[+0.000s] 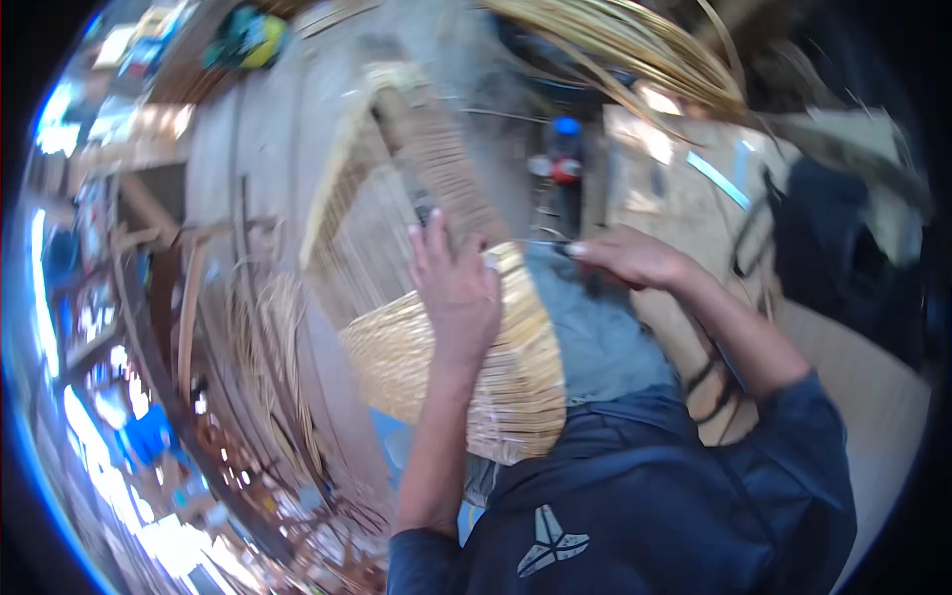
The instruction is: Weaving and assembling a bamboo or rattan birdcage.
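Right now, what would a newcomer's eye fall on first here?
Most striking is the golden woven piece left of centre, with the person's left hand over part of it. Next comes the bundle of yellowish strips curving along the top, right of centre, then a small blue-and-red object in the upper middle, blurred.

From afar, I counted one left hand (456, 288) and one right hand (630, 258), making two, plus one woven basket (521, 387), one blue-topped bottle (566, 164), one dark shirt (654, 506) and one bundle of cane (674, 59).
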The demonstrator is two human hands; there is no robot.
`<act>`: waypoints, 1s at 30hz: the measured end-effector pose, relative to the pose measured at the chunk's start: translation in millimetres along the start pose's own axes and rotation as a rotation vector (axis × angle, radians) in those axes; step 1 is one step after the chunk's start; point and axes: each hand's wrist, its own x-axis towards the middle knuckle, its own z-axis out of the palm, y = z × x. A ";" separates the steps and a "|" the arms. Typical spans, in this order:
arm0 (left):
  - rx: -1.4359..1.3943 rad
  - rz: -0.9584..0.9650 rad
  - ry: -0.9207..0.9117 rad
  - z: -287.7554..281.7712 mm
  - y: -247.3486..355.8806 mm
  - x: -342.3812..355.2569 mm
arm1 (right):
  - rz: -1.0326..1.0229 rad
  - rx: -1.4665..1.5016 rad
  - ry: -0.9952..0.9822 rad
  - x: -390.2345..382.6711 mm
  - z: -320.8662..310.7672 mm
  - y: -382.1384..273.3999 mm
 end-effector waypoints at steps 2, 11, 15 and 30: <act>-0.054 -0.162 0.144 -7.1 -27.4 -40.4 | -0.023 0.359 0.086 -7.6 22.7 -0.5; -0.851 -1.657 0.658 7.2 -227.8 -339.7 | -0.068 0.046 0.243 -44.9 123.2 -32.1; -1.314 -2.027 0.918 58.9 -250.7 -418.3 | 0.086 0.151 0.134 -65.0 136.4 -28.5; -2.068 -1.194 1.267 126.2 -314.5 -389.2 | -0.044 0.248 -0.033 -86.4 199.3 -37.8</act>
